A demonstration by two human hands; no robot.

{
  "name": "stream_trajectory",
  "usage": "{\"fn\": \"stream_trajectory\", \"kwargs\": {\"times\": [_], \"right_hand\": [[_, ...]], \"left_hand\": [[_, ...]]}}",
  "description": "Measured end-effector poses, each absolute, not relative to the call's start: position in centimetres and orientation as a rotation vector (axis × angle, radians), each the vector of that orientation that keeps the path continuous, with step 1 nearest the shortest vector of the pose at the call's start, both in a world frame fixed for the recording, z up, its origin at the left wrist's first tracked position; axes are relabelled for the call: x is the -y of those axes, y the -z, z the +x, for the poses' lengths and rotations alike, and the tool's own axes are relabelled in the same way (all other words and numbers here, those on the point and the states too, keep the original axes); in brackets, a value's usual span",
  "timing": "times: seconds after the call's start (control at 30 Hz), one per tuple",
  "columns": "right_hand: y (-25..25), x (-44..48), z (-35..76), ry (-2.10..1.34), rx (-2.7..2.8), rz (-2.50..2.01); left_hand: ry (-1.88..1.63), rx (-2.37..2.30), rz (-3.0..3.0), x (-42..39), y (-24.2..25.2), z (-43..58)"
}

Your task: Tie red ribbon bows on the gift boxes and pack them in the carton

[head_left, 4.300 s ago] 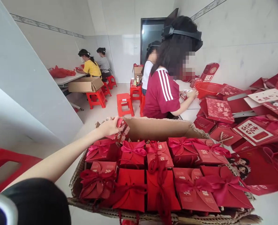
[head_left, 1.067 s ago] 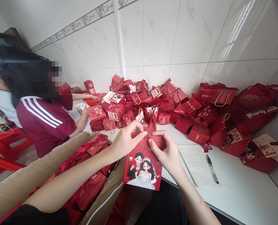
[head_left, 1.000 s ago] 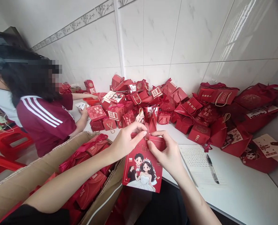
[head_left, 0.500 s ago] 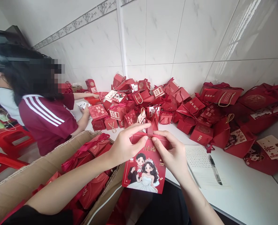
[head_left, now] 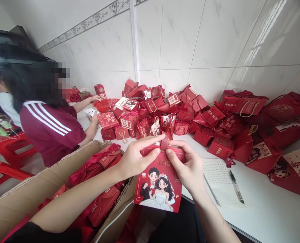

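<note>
A red gift bag (head_left: 160, 189) with a cartoon bride and groom on its front hangs between my hands, above my lap. My left hand (head_left: 139, 157) pinches the top edge and the red ribbon (head_left: 164, 142) from the left, thumb in front. At the right of the same ribbon, my right hand (head_left: 187, 162) grips the bag's top with thumb and fingers closed. The fingertips of both hands nearly meet at the ribbon, and part of the ribbon is hidden behind them.
Red gift boxes (head_left: 181, 128) lie heaped along the tiled wall. An open carton (head_left: 48, 168) of red boxes stands at left. A notebook (head_left: 217, 172) and pen (head_left: 236, 187) lie right. A person (head_left: 46, 125) sits left, near a red basket (head_left: 103, 107).
The view has shifted slightly. Both hands still hold the bag by its top. The person's far hand has moved back from the red basket.
</note>
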State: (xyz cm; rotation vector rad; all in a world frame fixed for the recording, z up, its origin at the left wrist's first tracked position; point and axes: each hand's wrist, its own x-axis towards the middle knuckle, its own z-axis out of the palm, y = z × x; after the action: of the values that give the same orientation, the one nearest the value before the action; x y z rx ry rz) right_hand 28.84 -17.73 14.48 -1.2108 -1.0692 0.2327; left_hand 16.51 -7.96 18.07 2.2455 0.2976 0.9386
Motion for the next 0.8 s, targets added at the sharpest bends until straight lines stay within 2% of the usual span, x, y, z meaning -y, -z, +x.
{"fn": "stream_trajectory", "kwargs": {"times": [0.13, 0.3, 0.47, 0.67, 0.73, 0.8], "right_hand": [[-13.8, 16.9, 29.3, -0.172, 0.983, -1.165], [-12.7, 15.1, 30.4, -0.048, 0.508, -0.976], [-12.4, 12.9, 28.9, -0.22, 0.287, -0.768], [-10.6, 11.2, 27.8, -0.723, 0.476, -0.706], [-8.9, 12.2, 28.9, -0.748, 0.612, -0.807], [-6.5, 14.0, 30.8, -0.622, 0.757, -1.011]], "left_hand": [[-0.817, -0.236, 1.932, 6.3, -17.1, 15.6], [-0.729, -0.168, 1.682, 4.7, -14.4, 13.1], [-0.647, -0.197, 1.59, 6.7, -13.7, 11.9], [-0.857, -0.518, 1.609, 5.1, -14.9, 9.1], [-0.961, -0.675, 1.597, 3.3, -15.6, 6.1], [-1.077, -0.874, 1.533, 2.0, -16.5, 1.5]]}}
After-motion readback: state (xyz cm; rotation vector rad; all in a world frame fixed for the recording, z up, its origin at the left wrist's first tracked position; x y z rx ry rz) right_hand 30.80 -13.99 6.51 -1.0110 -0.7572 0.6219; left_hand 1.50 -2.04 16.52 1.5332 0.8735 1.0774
